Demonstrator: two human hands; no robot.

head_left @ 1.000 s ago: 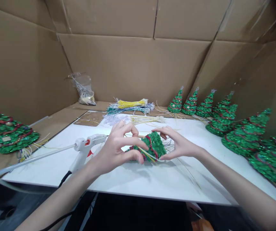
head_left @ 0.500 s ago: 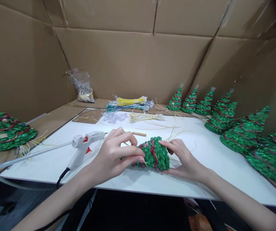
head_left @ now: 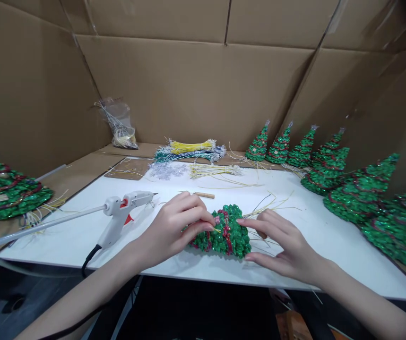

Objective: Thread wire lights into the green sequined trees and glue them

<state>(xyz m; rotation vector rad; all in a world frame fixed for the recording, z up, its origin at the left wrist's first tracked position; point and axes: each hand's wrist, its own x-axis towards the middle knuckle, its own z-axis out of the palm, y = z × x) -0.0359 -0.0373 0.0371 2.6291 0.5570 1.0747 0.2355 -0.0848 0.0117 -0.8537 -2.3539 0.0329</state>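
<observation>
Before cardboard walls (head_left: 174, 89), white tabletop (head_left: 316, 226), green tree (head_left: 237, 233) on its side

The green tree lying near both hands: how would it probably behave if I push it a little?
The green tree would probably keep its shape, since its bumpy surface shows no sag. Lying on its side, wider toward the right hand, it may swing round rather than roll straight. The thin wires fanned beyond its wide end would likely bend easily.
</observation>
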